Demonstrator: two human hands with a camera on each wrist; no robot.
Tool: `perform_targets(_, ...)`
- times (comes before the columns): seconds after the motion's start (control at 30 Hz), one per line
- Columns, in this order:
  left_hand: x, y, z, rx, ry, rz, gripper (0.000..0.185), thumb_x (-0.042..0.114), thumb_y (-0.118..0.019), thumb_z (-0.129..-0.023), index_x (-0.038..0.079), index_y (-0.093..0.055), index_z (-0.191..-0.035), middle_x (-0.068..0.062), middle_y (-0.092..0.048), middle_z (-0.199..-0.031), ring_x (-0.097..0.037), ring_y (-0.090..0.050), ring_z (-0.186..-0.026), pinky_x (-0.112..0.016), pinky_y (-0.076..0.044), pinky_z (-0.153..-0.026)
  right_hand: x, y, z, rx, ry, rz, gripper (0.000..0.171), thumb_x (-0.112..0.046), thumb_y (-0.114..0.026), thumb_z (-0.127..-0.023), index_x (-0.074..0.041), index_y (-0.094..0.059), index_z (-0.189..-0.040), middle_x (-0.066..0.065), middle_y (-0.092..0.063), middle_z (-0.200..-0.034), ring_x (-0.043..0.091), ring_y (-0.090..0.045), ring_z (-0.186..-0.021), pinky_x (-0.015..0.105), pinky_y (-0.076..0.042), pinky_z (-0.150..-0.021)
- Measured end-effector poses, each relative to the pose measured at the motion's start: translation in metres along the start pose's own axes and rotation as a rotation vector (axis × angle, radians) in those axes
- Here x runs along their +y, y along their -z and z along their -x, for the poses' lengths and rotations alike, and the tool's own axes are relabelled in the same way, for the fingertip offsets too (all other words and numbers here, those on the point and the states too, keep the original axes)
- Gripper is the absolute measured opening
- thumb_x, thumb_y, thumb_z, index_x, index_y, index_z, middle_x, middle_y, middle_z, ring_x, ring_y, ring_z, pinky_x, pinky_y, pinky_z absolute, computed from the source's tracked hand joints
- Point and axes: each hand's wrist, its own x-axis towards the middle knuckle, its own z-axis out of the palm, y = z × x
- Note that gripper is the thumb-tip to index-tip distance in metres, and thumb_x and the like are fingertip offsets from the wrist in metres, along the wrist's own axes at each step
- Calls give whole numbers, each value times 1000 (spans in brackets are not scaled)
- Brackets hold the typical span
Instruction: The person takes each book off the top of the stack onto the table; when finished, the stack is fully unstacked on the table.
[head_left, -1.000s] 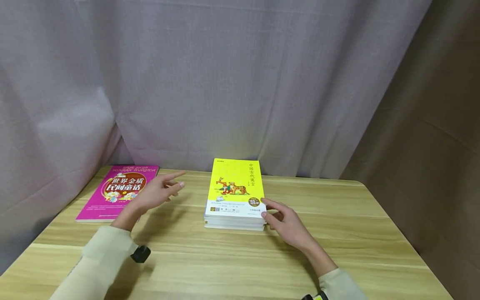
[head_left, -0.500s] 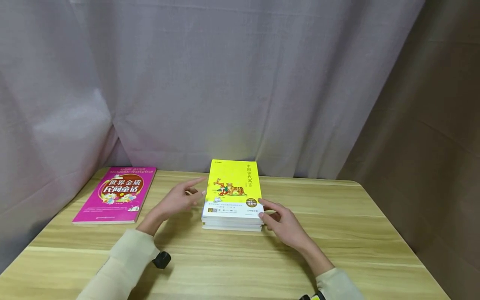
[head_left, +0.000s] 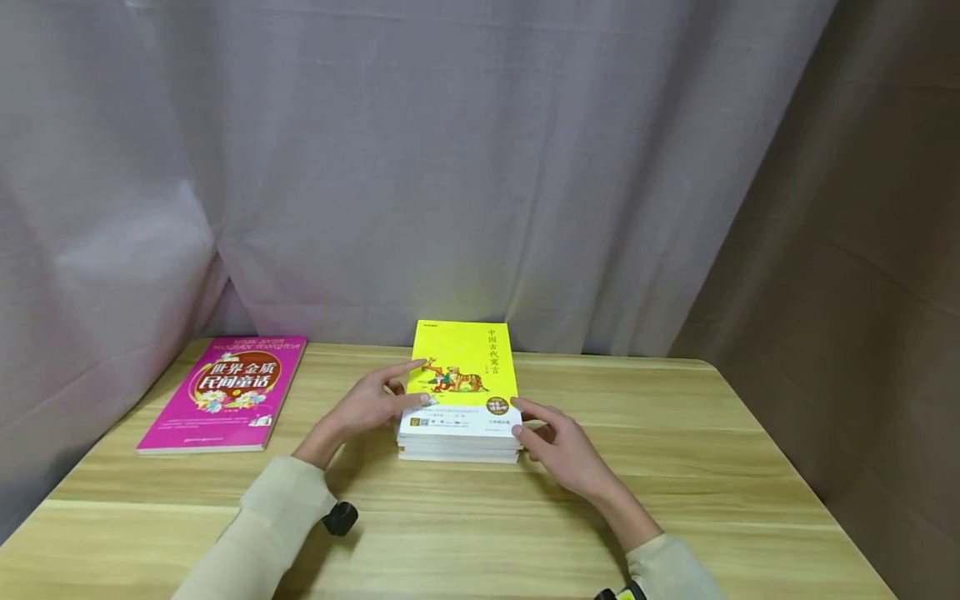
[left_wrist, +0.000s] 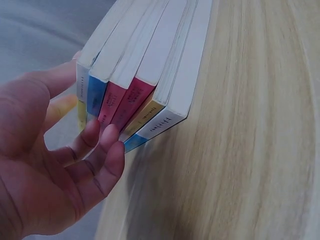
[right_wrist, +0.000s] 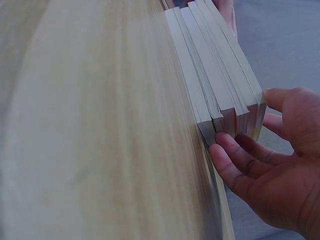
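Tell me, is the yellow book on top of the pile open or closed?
Closed: the yellow book lies flat, cover up, atop the pile.

The stack of books (head_left: 461, 412) under my fingers lies flat at the middle of the bench (head_left: 675, 467), toward its far edge. Its top book (head_left: 463, 375) has a bright yellow cover with a tiger picture and a white band along its near edge. The spines below show blue, pink, yellow and white.
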Motion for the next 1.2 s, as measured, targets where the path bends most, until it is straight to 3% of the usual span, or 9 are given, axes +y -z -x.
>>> perform_targets(0.23,-3,-1,-2,-5,49,67,71,28,-81,-94,25,-51,-159,-7,-50,-87,-15,-46,-63,-24,-42,-56,-1,-2,0,-2,0,2,50,-20,-66,-106,-7,-55,-153,23,-61,-140,24,-69,-91,30,-60,-73)
perform_targets(0.67,-11,8,1,-22,74,114,75,25,-79,-96,18,-45,-162,-9,-56,-91,-15,-57,-61,-29,-56,-58,0,-5,-1,0,-13,29,53,-18,-67,-105,-11,-54,-155,20,-61,-140,23,-69,-90,29,-59,-72)
perform_targets(1.03,-12,7,7,-6,78,178,77,17,-76,-98,13,-38,-165,-5,-55,-83,-13,-52,-61,-25,-50,-52,2,-5,0,4,18,46,50,-16,-69,-103,-6,-58,-151,20,-61,-142,25,-72,-105,28,-59,-75)
perform_targets(1.2,-12,5,9,-7,86,215,83,14,-74,-99,11,-28,-168,-9,-60,-89,-16,-59,-66,-27,-53,-53,1,-4,1,8,28,29,50,-16,-70,-103,-4,-58,-150,22,-60,-142,29,-73,-109,29,-61,-76)
